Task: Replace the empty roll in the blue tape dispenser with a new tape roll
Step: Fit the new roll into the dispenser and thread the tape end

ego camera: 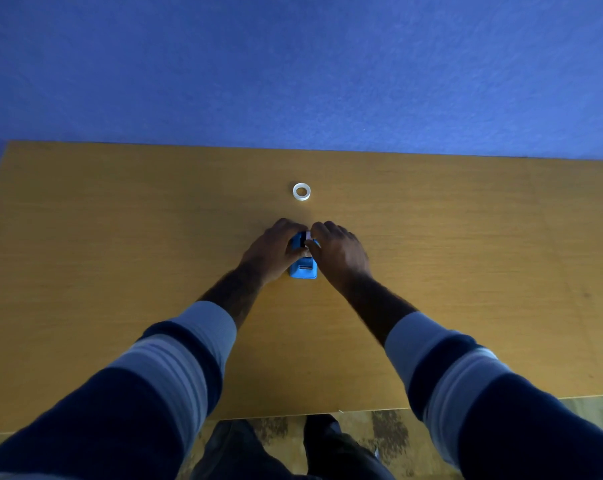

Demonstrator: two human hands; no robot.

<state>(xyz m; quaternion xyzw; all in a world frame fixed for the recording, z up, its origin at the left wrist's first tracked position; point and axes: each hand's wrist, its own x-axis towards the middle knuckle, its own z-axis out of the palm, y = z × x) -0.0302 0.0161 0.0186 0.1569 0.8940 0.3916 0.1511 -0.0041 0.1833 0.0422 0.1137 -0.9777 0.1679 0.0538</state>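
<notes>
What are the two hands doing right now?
Left hand: closed on the blue tape dispenser.
Right hand: closed on the dispenser too.

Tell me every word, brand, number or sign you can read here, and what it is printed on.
None can be read.
The blue tape dispenser, held between the left hand and the right hand, shows no legible label; any marking is too small and blurred.
The white ring lying beyond it on the wooden table looks plain.
The striped sleeves and the blue wall carry no lettering.
</notes>
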